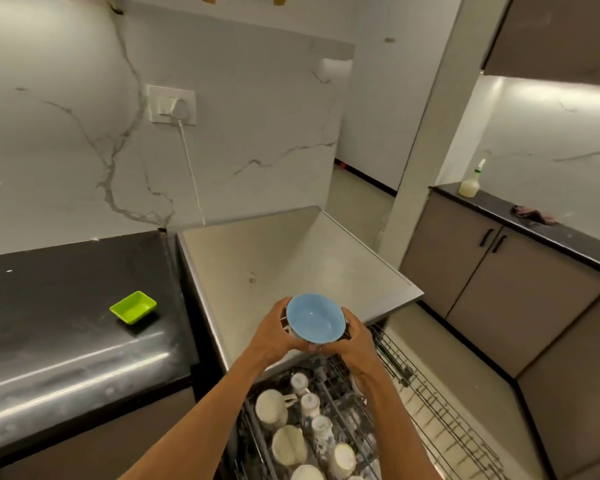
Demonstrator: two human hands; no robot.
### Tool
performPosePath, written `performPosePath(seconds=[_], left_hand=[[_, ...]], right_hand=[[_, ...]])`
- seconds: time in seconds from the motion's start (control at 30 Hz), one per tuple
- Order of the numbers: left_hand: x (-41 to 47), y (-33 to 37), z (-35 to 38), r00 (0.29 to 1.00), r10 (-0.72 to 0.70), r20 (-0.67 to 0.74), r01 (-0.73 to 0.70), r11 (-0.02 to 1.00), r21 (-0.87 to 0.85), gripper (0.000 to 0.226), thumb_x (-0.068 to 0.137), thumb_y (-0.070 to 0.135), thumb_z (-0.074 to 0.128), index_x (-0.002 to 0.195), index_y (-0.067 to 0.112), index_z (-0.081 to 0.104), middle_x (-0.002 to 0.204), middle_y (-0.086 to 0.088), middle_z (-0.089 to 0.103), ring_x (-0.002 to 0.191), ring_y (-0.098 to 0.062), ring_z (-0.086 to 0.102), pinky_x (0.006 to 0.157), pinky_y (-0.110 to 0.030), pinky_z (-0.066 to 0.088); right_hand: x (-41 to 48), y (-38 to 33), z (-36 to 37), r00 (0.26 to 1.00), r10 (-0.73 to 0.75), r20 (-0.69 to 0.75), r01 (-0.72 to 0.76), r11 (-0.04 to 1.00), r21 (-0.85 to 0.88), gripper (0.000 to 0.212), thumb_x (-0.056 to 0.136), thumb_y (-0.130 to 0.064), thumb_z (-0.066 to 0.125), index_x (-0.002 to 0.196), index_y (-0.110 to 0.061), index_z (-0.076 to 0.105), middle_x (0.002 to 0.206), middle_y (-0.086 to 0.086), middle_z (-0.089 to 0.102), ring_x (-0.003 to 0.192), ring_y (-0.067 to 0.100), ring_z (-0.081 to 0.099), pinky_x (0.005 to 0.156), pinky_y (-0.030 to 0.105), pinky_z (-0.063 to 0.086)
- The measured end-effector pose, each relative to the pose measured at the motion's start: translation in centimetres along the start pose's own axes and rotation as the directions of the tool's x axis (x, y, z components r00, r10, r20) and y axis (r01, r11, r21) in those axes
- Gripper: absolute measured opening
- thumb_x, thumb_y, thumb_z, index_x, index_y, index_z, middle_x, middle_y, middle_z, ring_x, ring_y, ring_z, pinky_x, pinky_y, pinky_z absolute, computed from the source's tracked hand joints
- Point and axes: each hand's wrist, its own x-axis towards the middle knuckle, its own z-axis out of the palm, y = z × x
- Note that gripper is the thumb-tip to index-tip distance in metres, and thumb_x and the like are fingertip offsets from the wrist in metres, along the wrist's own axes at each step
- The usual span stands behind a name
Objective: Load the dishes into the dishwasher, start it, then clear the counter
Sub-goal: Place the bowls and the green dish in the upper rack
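A light blue bowl (pixel 314 317) is held between both hands above the front edge of the dishwasher's steel top (pixel 284 258). My left hand (pixel 274 332) grips its left rim and my right hand (pixel 355 344) grips its right side. Something pale sits under the bowl between the hands, mostly hidden. Below them the pulled-out dishwasher rack (pixel 440 407) holds several white and patterned cups (pixel 272 407) lying on their sides. A small green rectangular dish (pixel 133 309) sits on the black counter (pixel 59 306) to the left.
A white plug and cord (pixel 184 114) hang on the marble wall behind the dishwasher. At right, a second black counter (pixel 499 206) over brown cabinets carries a spray bottle (pixel 470 183) and a crumpled cloth (pixel 534 214). Floor lies between the rack and those cabinets.
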Motion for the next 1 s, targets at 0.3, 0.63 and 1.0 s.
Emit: performPosePath(seconds=[0.3, 0.63, 1.0], left_hand=[[0.4, -1.5, 7.5, 0.988, -0.053, 0.146, 0.043, 0.996, 0.074, 0.103, 0.034, 0.042, 0.090, 0.126, 0.025, 0.046, 0.121, 0.010, 0.057, 0.111, -0.012, 0.057, 0.092, -0.033, 0.052], [1.9, -3.8, 13.5, 0.924, -0.198, 0.328, 0.154, 0.976, 0.156, 0.098, 0.049, 0.021, 0.094, 0.132, 0.023, 0.040, 0.123, 0.004, 0.054, 0.113, -0.015, 0.054, 0.097, -0.039, 0.051], [4.5, -9.0, 17.1, 0.782, -0.371, 0.502, 0.299, 0.928, 0.221, 0.091, 0.055, 0.015, 0.091, 0.133, 0.021, 0.045, 0.124, 0.000, 0.056, 0.111, -0.014, 0.055, 0.076, -0.018, 0.052]], right_hand=[[-3.1, 4.0, -6.3, 0.992, 0.094, -0.078, -0.086, 0.991, 0.103, 0.083, 0.043, -0.007, 0.080, 0.122, -0.020, 0.062, 0.114, 0.000, 0.066, 0.105, 0.015, 0.062, 0.071, 0.024, 0.057], [-5.5, 7.9, -10.6, 0.949, 0.234, -0.213, -0.186, 0.957, 0.224, 0.083, 0.041, -0.013, 0.084, 0.120, -0.028, 0.065, 0.115, -0.002, 0.069, 0.108, 0.020, 0.063, 0.076, 0.033, 0.060], [-5.3, 13.8, -10.9, 0.820, 0.476, -0.318, -0.357, 0.860, 0.365, 0.080, 0.044, -0.012, 0.082, 0.121, -0.024, 0.065, 0.114, 0.000, 0.071, 0.106, 0.021, 0.065, 0.071, 0.030, 0.058]])
